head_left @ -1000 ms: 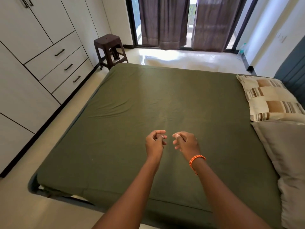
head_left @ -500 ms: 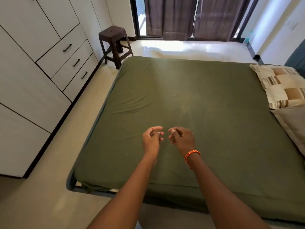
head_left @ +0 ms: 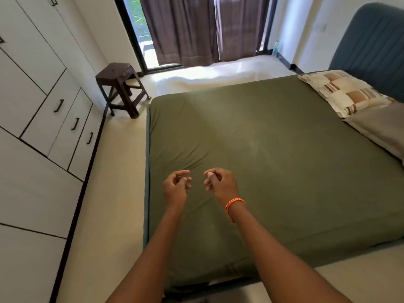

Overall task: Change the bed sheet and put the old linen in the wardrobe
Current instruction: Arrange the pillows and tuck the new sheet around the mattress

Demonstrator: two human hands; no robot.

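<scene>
An olive green sheet covers the mattress, stretched flat with a few creases. Both my hands hover above its near left part, side by side. My left hand has its fingers loosely curled and holds nothing. My right hand, with an orange band on the wrist, is also loosely curled and empty. The white wardrobe with closed doors and drawers runs along the left wall.
A patterned pillow and a grey pillow lie at the right by the blue headboard. A dark stool stands by the bed's far left corner. Brown curtains hang at the window; a bottle stands beside them.
The view has swung and tilted, so the bed's left edge and foot corner now sit below my arms. My hands keep the same curled pose, slightly further apart.
</scene>
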